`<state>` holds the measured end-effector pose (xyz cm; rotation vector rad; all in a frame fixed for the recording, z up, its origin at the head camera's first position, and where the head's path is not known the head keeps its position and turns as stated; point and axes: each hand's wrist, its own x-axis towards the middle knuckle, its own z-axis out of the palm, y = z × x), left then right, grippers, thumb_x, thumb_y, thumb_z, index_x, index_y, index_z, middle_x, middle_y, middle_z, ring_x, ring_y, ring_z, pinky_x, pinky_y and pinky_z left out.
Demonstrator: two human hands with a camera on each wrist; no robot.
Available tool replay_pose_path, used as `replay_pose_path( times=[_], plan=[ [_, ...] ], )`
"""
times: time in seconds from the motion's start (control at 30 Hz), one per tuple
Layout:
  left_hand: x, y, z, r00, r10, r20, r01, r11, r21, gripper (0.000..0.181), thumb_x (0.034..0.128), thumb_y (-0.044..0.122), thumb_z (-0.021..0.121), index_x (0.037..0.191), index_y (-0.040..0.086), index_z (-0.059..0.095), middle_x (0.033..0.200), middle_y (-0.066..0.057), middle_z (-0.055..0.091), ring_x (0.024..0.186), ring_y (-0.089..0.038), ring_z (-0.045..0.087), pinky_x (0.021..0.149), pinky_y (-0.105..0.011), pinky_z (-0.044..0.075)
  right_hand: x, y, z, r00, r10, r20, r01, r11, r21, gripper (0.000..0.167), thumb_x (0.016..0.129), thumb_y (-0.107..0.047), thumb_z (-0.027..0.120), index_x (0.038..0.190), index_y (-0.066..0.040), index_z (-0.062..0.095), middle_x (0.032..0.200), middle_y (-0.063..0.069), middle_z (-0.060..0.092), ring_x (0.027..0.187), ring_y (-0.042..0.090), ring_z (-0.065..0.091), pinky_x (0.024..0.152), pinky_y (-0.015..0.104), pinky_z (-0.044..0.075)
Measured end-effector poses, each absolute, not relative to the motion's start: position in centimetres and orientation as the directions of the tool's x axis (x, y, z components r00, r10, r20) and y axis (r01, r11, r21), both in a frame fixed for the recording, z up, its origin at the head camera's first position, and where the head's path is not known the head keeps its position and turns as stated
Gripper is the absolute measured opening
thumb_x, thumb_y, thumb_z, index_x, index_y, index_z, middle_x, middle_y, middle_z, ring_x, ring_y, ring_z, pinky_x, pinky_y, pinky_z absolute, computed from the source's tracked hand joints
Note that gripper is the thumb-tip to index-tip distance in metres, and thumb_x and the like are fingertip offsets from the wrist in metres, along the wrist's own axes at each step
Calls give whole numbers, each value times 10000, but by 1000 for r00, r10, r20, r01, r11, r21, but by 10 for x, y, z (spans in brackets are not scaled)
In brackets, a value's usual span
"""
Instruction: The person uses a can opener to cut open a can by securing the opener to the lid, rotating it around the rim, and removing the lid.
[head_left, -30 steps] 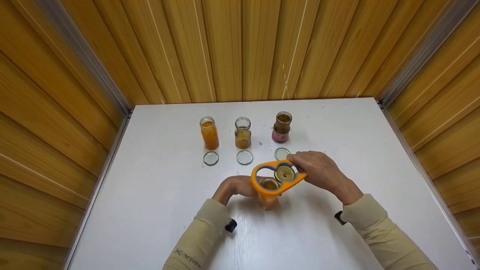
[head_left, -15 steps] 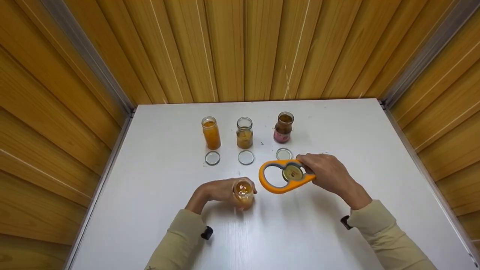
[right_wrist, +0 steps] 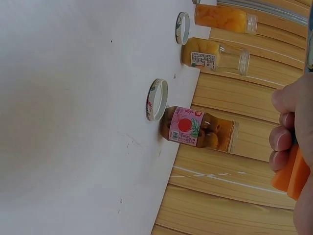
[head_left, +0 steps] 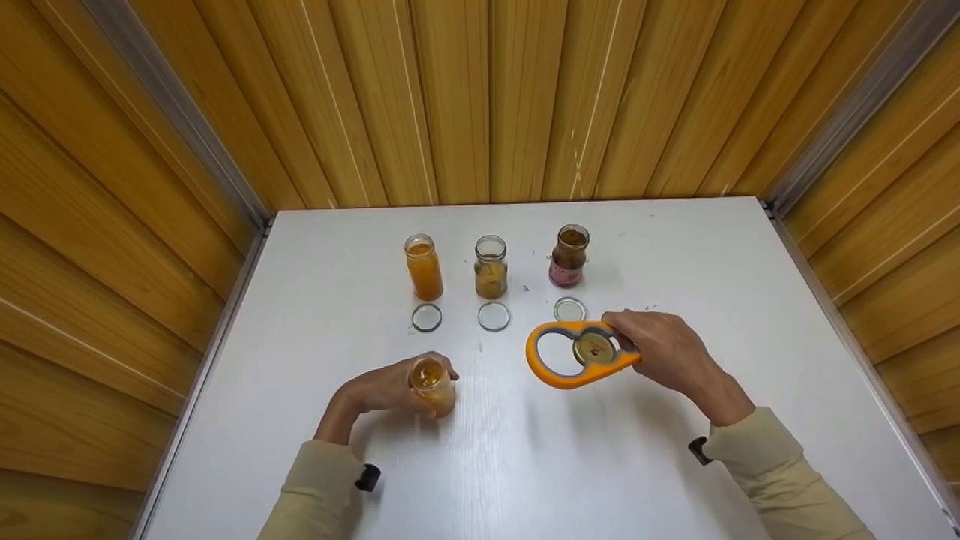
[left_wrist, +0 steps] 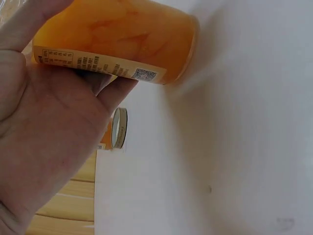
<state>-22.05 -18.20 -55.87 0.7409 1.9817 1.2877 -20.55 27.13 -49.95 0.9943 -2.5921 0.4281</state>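
Note:
My left hand [head_left: 394, 386] grips an open glass jar of orange fruit [head_left: 439, 397] over the front left of the table; its label shows in the left wrist view, fingers wrapped around the glass [left_wrist: 122, 34]. To the right, my right hand [head_left: 664, 352] holds an orange and grey jar opener [head_left: 551, 375] by its handles, above the table. A gold lid [head_left: 594, 347] sits in the opener's smaller ring. In the right wrist view, curled fingers of the right hand [right_wrist: 293, 127] surround the orange handles [right_wrist: 293, 176].
At the back stand three uncapped jars: a tall orange one [head_left: 425, 274], one with pale yellow fruit [head_left: 491, 277] and a dark one with a pink label [head_left: 567, 262]. Before each lies a lid: left [head_left: 427, 317], middle [head_left: 493, 316], right [head_left: 570, 309]. Wood-patterned walls enclose the white table [head_left: 300, 300].
The left hand has drawn the jar left, away from under the opener. The right hand has shifted slightly right with the opener, and the lid has stayed in the ring.

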Motion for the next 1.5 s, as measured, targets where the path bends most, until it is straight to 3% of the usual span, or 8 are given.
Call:
replay_pose_path(
  times=[0.2,0.37,0.57,0.7,0.93,1.17,1.5],
  plan=[
    [-221,-206,-557,-700,686,-197,90,359,929,592,829,182,851,1346,186,562,1392,-104,577,1264,-247,491,1133,-526,312,-204,275,-494,-718,-572,397,-670,723,-169,569,680,192,819,1056,-183,615,753,-90,583,656,100,482,600,278,468],
    [-225,-231,-561,-796,582,-165,72,362,929,582,841,200,848,1345,163,561,1378,-118,577,1243,-278,496,1106,-531,319,-202,277,-495,-714,-567,411,-671,722,-168,577,677,191,825,1075,-174,622,751,-85,586,655,88,472,594,268,464],
    [-235,-260,-564,-911,353,-213,-59,399,915,679,847,248,857,1409,122,497,1385,-121,567,1280,-302,487,1147,-569,304,-199,278,-500,-697,-576,427,-684,713,-155,570,680,213,782,1064,-176,622,730,-81,570,645,66,461,576,244,437],
    [-246,-270,-565,-955,150,-257,-176,412,894,813,876,314,831,1519,105,380,1424,-148,506,1309,-331,463,1171,-571,296,-199,278,-499,-701,-564,436,-675,721,-153,574,673,208,806,1066,-172,631,743,-84,589,647,75,467,578,256,454],
    [-271,-267,-570,-963,-90,-254,-269,346,899,905,945,207,745,1622,94,156,1526,-217,393,1403,-386,389,1211,-554,262,-196,279,-499,-715,-557,423,-664,731,-160,580,671,204,815,1079,-170,642,776,-93,631,650,75,487,586,257,477],
    [-296,-252,-575,-954,-255,-159,-242,338,910,901,943,277,776,1602,93,189,1559,-214,410,1426,-389,408,1197,-549,302,-195,281,-497,-714,-551,432,-662,732,-162,599,655,227,808,1079,-160,638,751,-60,628,648,78,480,583,262,474],
    [-315,-235,-586,-877,-477,-48,-268,406,874,902,930,382,784,1591,124,226,1550,-171,457,1402,-369,457,1181,-558,327,-192,284,-498,-734,-540,411,-645,745,-173,594,666,212,804,1074,-183,630,747,-88,592,650,78,478,586,260,468]
  ],
)
